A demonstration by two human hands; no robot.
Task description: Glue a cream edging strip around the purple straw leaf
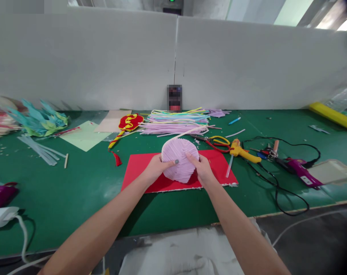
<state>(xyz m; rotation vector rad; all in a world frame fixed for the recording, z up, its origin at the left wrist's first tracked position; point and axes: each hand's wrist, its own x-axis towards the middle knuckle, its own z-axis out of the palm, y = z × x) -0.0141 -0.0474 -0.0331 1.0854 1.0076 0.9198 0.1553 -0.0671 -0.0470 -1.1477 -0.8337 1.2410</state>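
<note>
A round, lilac disc [180, 162] made of pipe cleaners laid side by side is held up in front of me. A paler cream pipe cleaner [187, 132] runs along its upper left edge and sticks out to the upper right. My left hand [157, 168] grips the left edge with the thumb on the face. My right hand [201, 166] grips the right edge the same way; the fingers of both hands are hidden behind the disc. Below it lies a red board [139, 168] with a white edge.
Behind lies a pile of pastel pipe cleaners [176, 124], left of it a red and yellow fan [131, 122] with a tassel. To the right are pliers [219, 143], a yellow glue gun [243, 152], its black cord, keys [270, 152] and a purple tool [302, 173]. A white partition [104, 57] stands behind.
</note>
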